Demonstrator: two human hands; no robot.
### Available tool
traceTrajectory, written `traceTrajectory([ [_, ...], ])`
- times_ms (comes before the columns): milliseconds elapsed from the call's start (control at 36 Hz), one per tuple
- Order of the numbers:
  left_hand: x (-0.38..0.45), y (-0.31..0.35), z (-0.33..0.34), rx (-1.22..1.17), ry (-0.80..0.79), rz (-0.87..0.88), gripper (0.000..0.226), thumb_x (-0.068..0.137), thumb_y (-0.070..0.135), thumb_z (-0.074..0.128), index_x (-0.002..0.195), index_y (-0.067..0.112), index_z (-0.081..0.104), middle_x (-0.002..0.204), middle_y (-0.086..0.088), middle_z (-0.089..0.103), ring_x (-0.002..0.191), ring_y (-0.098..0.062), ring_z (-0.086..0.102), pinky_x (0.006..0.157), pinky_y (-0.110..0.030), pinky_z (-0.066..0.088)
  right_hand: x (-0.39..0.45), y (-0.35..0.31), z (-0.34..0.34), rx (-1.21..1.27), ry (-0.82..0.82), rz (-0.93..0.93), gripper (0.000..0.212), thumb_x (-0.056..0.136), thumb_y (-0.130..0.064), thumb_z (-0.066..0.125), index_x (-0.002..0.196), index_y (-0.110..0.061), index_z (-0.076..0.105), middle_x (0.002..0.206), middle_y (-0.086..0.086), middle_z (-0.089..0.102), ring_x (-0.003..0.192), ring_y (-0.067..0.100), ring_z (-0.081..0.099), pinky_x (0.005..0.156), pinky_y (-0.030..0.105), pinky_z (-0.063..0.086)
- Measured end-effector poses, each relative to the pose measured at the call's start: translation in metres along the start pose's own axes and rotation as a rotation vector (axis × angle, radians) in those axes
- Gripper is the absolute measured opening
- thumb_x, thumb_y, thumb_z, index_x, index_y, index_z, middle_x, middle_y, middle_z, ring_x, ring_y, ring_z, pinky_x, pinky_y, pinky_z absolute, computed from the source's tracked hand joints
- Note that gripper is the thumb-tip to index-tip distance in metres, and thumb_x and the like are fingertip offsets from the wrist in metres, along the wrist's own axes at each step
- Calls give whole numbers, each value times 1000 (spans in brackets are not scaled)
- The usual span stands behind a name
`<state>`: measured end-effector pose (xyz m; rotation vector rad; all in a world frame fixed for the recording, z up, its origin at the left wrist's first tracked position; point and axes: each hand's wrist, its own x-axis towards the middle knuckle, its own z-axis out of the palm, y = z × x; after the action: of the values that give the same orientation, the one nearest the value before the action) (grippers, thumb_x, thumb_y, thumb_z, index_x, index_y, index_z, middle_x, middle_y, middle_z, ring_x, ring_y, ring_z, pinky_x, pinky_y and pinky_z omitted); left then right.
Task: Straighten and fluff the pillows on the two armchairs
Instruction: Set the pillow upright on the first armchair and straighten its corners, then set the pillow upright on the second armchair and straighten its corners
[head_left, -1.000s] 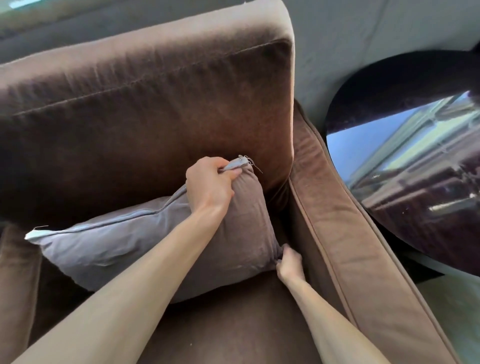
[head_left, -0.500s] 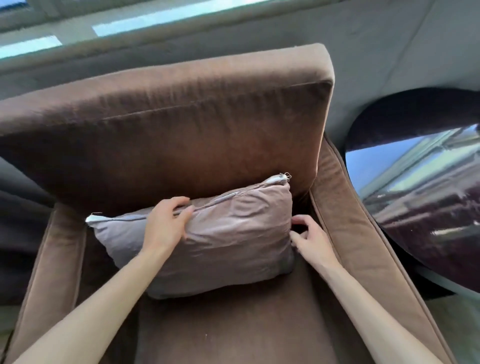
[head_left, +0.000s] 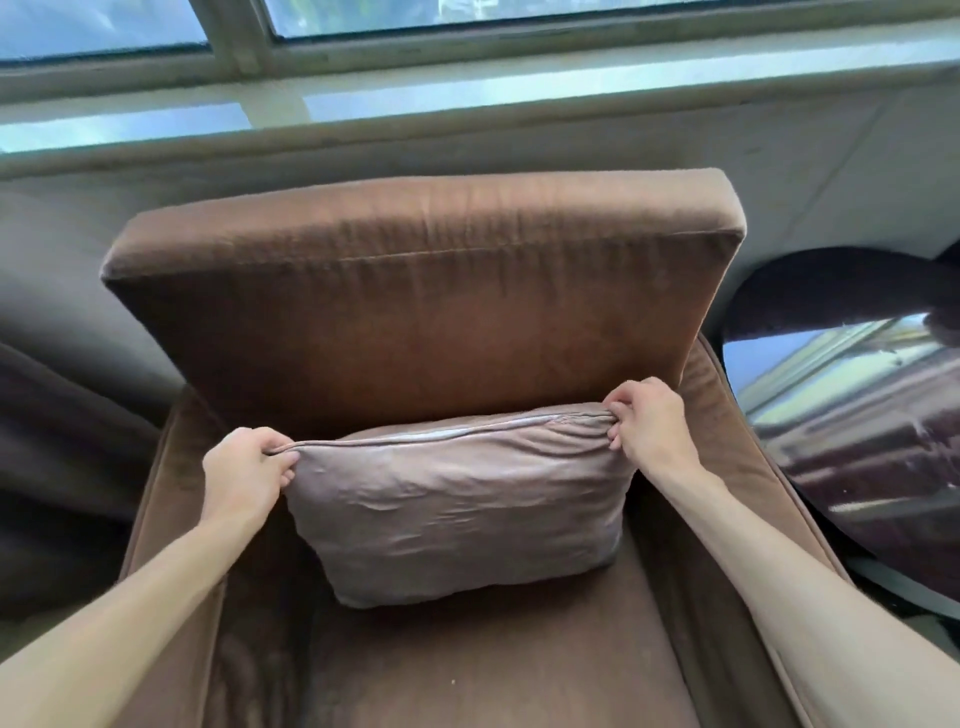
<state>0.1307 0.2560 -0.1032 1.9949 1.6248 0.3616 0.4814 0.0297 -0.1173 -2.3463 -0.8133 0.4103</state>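
A greyish-mauve pillow (head_left: 457, 509) stands upright on the seat of a brown velvet armchair (head_left: 415, 322), leaning against its backrest with the zipped edge on top. My left hand (head_left: 244, 473) pinches the pillow's upper left corner. My right hand (head_left: 649, 426) pinches the upper right corner, where the fabric bunches into folds. Both forearms reach in from the bottom corners of the view.
A dark glossy round table (head_left: 852, 415) stands close to the armchair's right arm. A wall and a window sill (head_left: 467, 98) run behind the backrest. A dark curtain or fabric (head_left: 57, 415) hangs at the left.
The view pulled back and up. My left hand slid to the pillow's upper left corner and my right hand rose from the right side to the upper right corner. The pillow now sits centred and upright.
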Motion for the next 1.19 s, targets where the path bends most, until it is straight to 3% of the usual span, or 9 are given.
traceTrajectory([
  [56, 5, 2, -3, -43, 8, -23, 11, 87, 0, 70, 78, 6, 73, 68, -12, 69, 60, -20, 63, 56, -9, 41, 0, 2, -5, -31, 38, 22, 24, 98, -2, 53, 82, -9, 69, 91, 15, 61, 60, 22, 67, 53, 18, 54],
  [111, 6, 4, -1, -73, 10, -31, 17, 88, -1, 69, 75, 10, 70, 65, -12, 67, 59, -19, 61, 59, -17, 43, -1, 6, -6, -58, 83, 79, 24, 96, -1, 56, 79, -13, 69, 87, 16, 65, 68, 25, 68, 67, 35, 60],
  [194, 1, 8, 5, -117, 7, -67, 20, 89, 2, 68, 73, 14, 69, 66, -11, 68, 68, -25, 67, 71, -28, 48, -11, 4, -2, -21, 101, 180, 26, 95, -6, 55, 76, -20, 67, 87, 19, 69, 72, 27, 70, 80, 40, 59],
  [278, -9, 7, 4, -110, 25, -28, 7, 90, 10, 69, 90, 11, 76, 91, -11, 73, 86, -27, 70, 85, -32, 51, -24, -10, 0, -25, 110, 139, 13, 95, -15, 60, 95, -12, 73, 105, 20, 68, 102, 31, 64, 96, 32, 43],
  [333, -20, 11, -3, -137, 27, 10, 17, 93, 16, 68, 107, 8, 75, 108, -8, 70, 87, -20, 67, 88, -30, 48, -34, -23, -2, 2, 126, 82, 22, 95, -19, 64, 110, -5, 72, 121, 18, 61, 116, 28, 56, 97, 22, 34],
  [417, -39, 17, -18, -182, 25, 48, 25, 97, 19, 63, 118, 6, 69, 122, -8, 64, 91, -17, 62, 91, -28, 44, -49, -45, -9, 25, 144, 21, 32, 97, -25, 62, 119, -3, 67, 135, 15, 55, 128, 25, 52, 110, 30, 37],
  [556, -79, 25, -56, -159, 84, 144, 28, 101, 25, 56, 123, 14, 69, 141, -4, 59, 133, -25, 50, 111, -34, 34, -92, -92, -35, 15, 169, -107, 38, 99, -33, 58, 126, -8, 65, 139, 9, 57, 131, 23, 51, 114, 41, 39],
  [694, -146, 42, -116, -10, 196, 300, 35, 102, 33, 51, 133, 23, 63, 150, 0, 51, 138, -24, 45, 110, -50, 37, -158, -143, -79, -95, 187, -222, 45, 101, -43, 49, 138, -18, 56, 151, 1, 49, 140, 19, 43, 116, 48, 36],
  [1194, -346, 103, -278, 208, 274, 609, 50, 105, 41, 33, 153, 28, 40, 166, -2, 25, 154, -26, 21, 123, -50, 15, -359, -253, -213, -426, 172, -498, 69, 101, -55, 39, 160, -28, 17, 170, -1, 4, 157, 25, 4, 123, 60, 8],
])
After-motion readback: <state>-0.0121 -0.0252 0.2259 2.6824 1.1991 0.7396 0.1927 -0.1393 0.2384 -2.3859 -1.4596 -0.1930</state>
